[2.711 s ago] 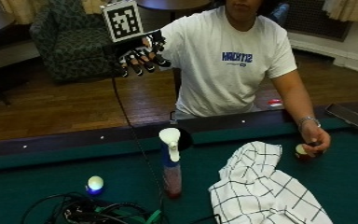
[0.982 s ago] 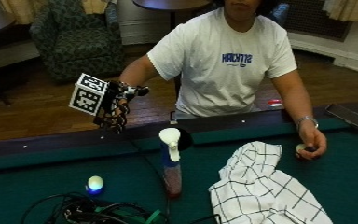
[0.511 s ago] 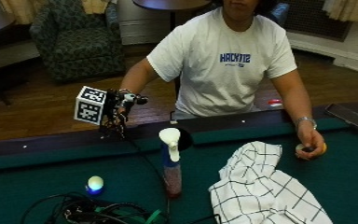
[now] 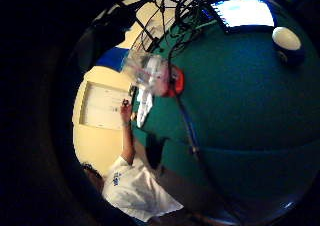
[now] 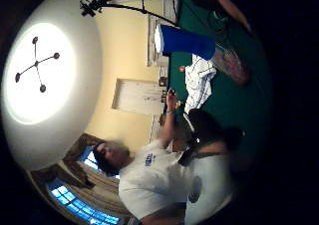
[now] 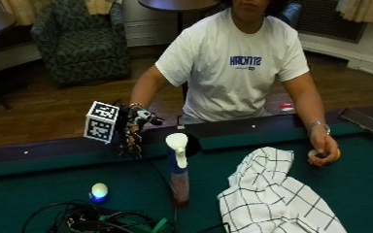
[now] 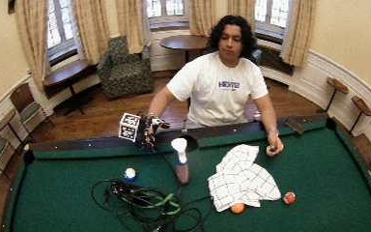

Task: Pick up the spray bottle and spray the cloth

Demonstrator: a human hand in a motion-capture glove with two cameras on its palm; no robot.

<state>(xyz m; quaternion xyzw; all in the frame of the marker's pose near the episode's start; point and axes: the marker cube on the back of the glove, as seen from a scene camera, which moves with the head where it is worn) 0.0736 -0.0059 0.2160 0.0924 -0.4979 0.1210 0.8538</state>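
Gloved right hand (image 6: 129,136) hovering over the bench (image 6: 57,182) rail, fingers loosely curled, empty. Open felt around. Upright white-topped spray bottle (image 6: 178,170) at 4 o'clock, checked cloth (image 6: 270,199) beside.

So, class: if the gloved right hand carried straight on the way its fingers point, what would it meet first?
Probably the table's rail: the right hand points down at it, beside the spray bottle; depth is unclear.

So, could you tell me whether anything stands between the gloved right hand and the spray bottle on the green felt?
Nothing visible does. The black-gloved right hand hangs over the table's near rail, beside the white-headed clear spray bottle, with only open felt between them. The blue-and-white ball and the cable tangle lie off that path.
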